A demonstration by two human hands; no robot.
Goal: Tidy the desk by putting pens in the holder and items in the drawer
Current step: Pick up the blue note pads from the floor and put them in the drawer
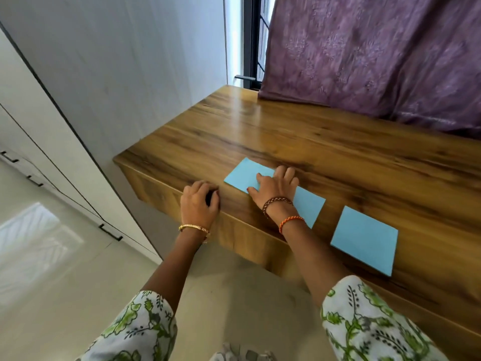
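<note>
Blue paper sheet (242, 175) lay on the wooden desk (338, 157), directly under the right hand (273, 187); its far-left corner stuck out beyond the fingertips, its near end showed past the wrist. Right fingers were spread flat, pressing on it, not gripping. A second blue sheet (364, 241) sat well apart, to the wrist side and right, near the desk edge.

Left hand (199, 204) was at the front edge, just beside the right thumb, fingers curled over something small and dark; prob. gripped, but what it was I couldn't tell.

Step in hand, my read: gathering loose items for the drawer, papers first. Next move prob. calls for sliding the sheet toward the edge so fingers can get under it, then stacking w/ the other.

No pens, no holder in view. Drawer wasn't identifiable; desk front showed no clear handle. Purple curtain (377, 61) covered the desk's back edge.
</note>
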